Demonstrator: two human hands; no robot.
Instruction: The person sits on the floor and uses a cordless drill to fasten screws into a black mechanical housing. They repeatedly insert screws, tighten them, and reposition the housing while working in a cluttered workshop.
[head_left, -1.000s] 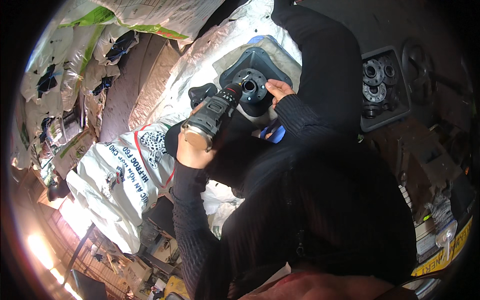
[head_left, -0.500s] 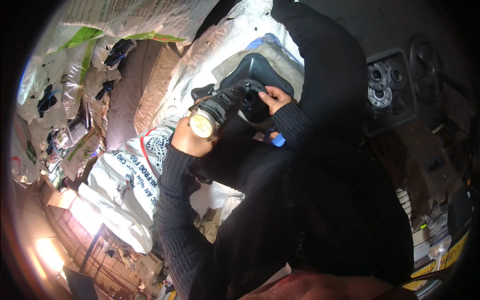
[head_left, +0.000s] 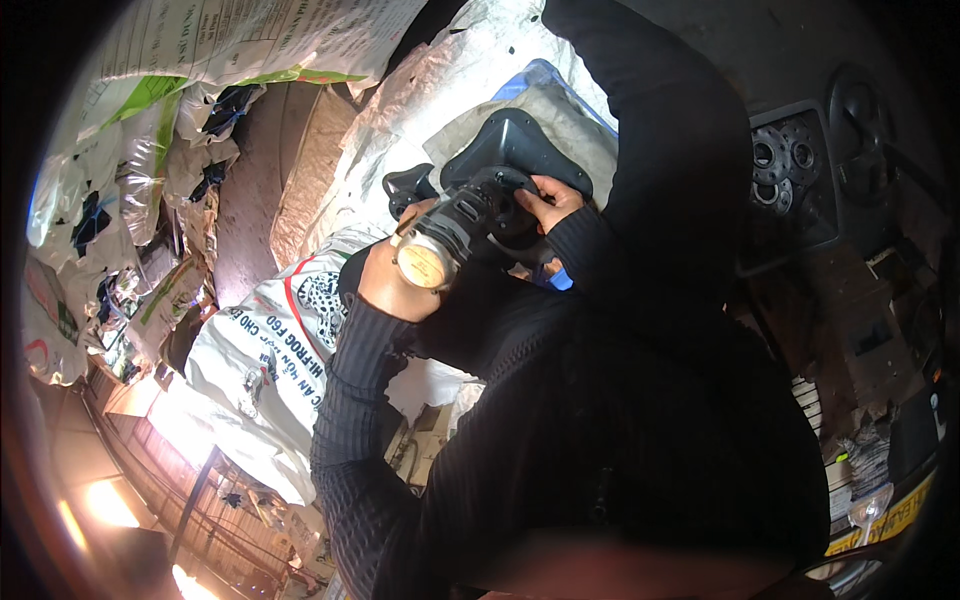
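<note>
My left hand (head_left: 388,285) is wrapped round a black and grey cordless power drill (head_left: 462,222) with a round pale end. The drill's front end reaches a black part with a round flange (head_left: 512,178), and it hides the exact contact. My right hand (head_left: 552,203) pinches the edge of that flange, thumb and fingers closed on it. Behind the flange spreads a wide black moulded base (head_left: 515,143) with rounded corners. A smaller black piece (head_left: 405,188) lies just left of it on the pale sheet.
White sacking (head_left: 480,70) lies under the work, and a printed white sack (head_left: 265,360) hangs at the left. On the right, a dark tray (head_left: 825,190) holds several round flanges (head_left: 770,155). Another dark round part (head_left: 858,120) sits beside the tray. Plastic bags (head_left: 150,180) crowd the upper left.
The drill and my left hand have shifted slightly right and down, with the drill's front end now over the flange. My right hand keeps its pinch. The whole view has moved a little.
</note>
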